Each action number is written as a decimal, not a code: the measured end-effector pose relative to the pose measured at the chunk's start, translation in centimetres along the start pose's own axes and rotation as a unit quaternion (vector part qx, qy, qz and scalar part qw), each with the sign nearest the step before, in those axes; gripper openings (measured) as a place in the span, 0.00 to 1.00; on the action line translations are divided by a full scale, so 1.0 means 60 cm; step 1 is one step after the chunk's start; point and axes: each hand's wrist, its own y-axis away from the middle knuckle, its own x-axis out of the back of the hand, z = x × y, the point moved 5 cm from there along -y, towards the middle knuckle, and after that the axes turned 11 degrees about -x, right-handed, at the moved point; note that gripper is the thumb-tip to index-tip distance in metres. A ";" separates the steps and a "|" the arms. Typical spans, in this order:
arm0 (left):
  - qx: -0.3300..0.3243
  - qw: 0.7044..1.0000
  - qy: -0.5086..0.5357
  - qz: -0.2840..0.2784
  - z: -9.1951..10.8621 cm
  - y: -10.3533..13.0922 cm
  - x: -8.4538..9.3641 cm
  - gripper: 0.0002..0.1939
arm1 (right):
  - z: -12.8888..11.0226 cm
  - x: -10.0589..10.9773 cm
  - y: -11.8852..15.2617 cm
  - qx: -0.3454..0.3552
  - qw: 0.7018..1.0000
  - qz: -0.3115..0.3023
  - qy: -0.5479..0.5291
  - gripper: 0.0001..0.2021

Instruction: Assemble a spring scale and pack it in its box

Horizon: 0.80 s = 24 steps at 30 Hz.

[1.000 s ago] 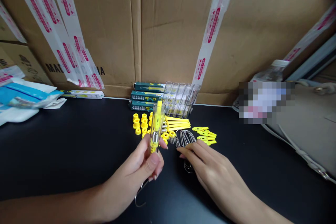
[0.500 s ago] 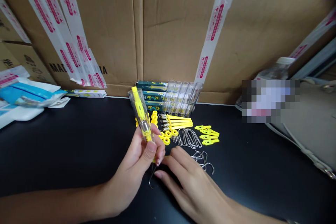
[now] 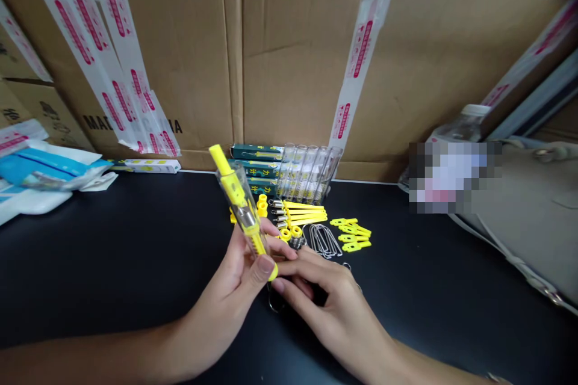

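My left hand [image 3: 248, 277] is closed around a spring scale [image 3: 246, 216], a clear tube with yellow parts and a metal spring inside. The tube leans up to the left, and a yellow strip sticks out of its top. At the lower end sits a yellow cap [image 3: 273, 272], pinched by the fingertips of my right hand [image 3: 325, 295]. Below the cap hangs a thin metal hook [image 3: 274, 302], partly hidden by the fingers. Just behind my hands lie bent metal hooks [image 3: 323, 240], yellow rings [image 3: 295, 231] and yellow rods with metal springs [image 3: 302, 212].
Several clear tubes [image 3: 311, 171] lean on green boxes [image 3: 255, 171] by the cardboard wall. Flat yellow pieces [image 3: 354, 237] lie to their right. A plastic bottle [image 3: 460, 129] and a beige bag [image 3: 533, 222] stand at right, blue-white packets [image 3: 54, 165] at left.
The yellow strip sticks further out of the tube's top, and the yellow cap now sits at its bottom end. My right fingertips have come up against it. The view has shifted slightly.
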 end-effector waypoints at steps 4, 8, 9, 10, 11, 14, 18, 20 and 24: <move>0.031 0.999 0.004 0.023 -0.011 0.005 0.005 0.16 | 0.002 0.002 0.000 -0.015 1.000 0.000 -0.005 0.08; 0.070 0.996 0.030 0.036 -0.018 0.007 0.005 0.22 | -0.007 0.002 0.007 0.012 1.000 -0.011 0.006 0.08; 0.073 0.996 0.041 0.038 -0.020 0.007 0.005 0.22 | -0.011 0.003 0.011 0.030 0.999 -0.009 0.010 0.09; 0.067 0.996 0.049 0.040 -0.021 0.007 0.005 0.22 | -0.014 0.005 0.015 0.049 0.999 -0.005 0.011 0.11; 0.053 0.996 0.051 0.042 -0.021 0.007 0.006 0.22 | -0.016 0.009 0.019 0.064 0.998 0.002 0.013 0.12; 0.012 0.998 0.039 0.039 -0.022 0.008 0.011 0.18 | -0.015 0.019 0.028 0.078 0.996 0.025 0.027 0.14; 0.047 0.998 0.029 0.042 -0.028 0.010 0.017 0.17 | -0.013 0.022 0.037 0.095 0.993 0.022 0.070 0.16; 0.054 0.997 0.032 0.047 -0.027 0.010 0.020 0.18 | -0.012 0.025 0.041 0.102 0.991 0.029 0.076 0.17; 0.045 0.997 0.035 0.058 -0.028 0.006 0.023 0.18 | -0.001 0.059 0.053 0.088 0.987 0.118 0.064 0.15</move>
